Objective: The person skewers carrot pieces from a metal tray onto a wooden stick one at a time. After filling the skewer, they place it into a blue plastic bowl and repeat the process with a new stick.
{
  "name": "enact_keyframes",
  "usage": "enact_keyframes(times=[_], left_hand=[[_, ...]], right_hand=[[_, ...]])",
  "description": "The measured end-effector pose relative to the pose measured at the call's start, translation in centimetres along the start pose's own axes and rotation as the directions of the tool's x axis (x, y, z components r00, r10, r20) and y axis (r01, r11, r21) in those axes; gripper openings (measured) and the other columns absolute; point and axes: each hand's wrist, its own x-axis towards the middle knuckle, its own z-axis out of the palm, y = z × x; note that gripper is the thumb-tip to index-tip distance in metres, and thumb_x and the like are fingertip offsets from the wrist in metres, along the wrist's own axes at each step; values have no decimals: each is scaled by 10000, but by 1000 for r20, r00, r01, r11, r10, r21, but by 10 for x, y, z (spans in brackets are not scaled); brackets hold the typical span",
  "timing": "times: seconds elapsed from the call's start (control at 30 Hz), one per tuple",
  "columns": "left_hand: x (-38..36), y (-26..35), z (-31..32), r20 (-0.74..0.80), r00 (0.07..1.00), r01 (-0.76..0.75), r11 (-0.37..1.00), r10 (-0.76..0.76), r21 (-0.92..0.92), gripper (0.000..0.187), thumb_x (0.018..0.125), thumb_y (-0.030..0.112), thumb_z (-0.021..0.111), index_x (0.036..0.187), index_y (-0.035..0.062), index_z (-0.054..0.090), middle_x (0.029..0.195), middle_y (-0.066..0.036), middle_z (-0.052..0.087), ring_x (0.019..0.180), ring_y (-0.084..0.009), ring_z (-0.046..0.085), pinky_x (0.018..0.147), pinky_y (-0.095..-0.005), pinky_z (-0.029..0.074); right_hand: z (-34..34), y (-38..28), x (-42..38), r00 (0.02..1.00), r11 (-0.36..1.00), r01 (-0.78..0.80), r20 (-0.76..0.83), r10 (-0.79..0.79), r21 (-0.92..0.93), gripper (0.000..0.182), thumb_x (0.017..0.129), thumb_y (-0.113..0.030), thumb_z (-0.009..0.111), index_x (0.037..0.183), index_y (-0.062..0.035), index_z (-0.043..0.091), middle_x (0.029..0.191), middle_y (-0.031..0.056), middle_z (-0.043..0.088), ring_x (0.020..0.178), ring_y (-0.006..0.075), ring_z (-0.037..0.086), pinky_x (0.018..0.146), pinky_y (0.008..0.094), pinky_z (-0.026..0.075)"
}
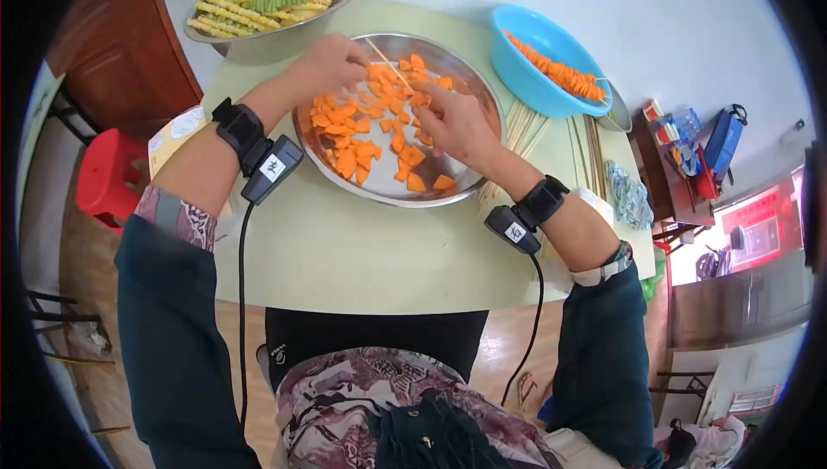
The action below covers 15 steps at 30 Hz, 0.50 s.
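Note:
A wide round steel tray [392,202] stands on the table, with many orange carrot slices [345,129] scattered in it. Over the tray's right half, my right hand [455,124] pinches a thin wooden skewer [389,66] near its lower end, where an orange slice shows at the fingertips. The skewer slants up and left, its far end free. Above the tray's upper left, my left hand [332,64] has its fingers curled together close to the slices; whatever lies between them is hidden.
A steel bowl [271,45] at back left holds skewered green and yellow pieces. At back right, a blue basin [538,103] holds threaded carrot skewers [556,68]. Loose wooden skewers [519,135] lie right of the tray, near a crumpled plastic bag [629,195]. A red stool [108,178] stands left.

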Motion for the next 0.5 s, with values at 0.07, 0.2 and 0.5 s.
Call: enact_keyframes(times=[0.07, 0.2, 0.5], left_hand=[[1, -4, -2, -67, 989, 87, 887, -131, -453, 235, 800, 72, 581, 980, -78, 565, 791, -133, 621, 658, -184, 636, 523, -218, 525], [0, -11, -9, -170, 962, 77, 808, -215, -584, 233, 809, 35, 555, 987, -114, 539, 811, -161, 620, 668, -190, 641, 551, -228, 535], [-2, -9, -15, -249, 931, 35, 741, -268, -670, 244, 839, 40, 505, 1018, -126, 517, 886, -180, 614, 736, -204, 654, 596, -214, 541]], right_hand=[[1, 7, 1, 994, 997, 71, -83, -70, 3, 344, 814, -167, 554, 1131, -42, 509, 578, 129, 581, 481, 216, 560, 490, 322, 450], [4, 3, -1, 974, 980, 193, -110, -198, -55, 335, 816, -157, 544, 1126, -35, 510, 586, 135, 580, 507, 240, 566, 497, 335, 446], [8, 13, 0, 962, 960, 248, -85, -260, -130, 325, 806, -160, 559, 1110, -54, 520, 615, 147, 588, 550, 294, 568, 536, 376, 459]])
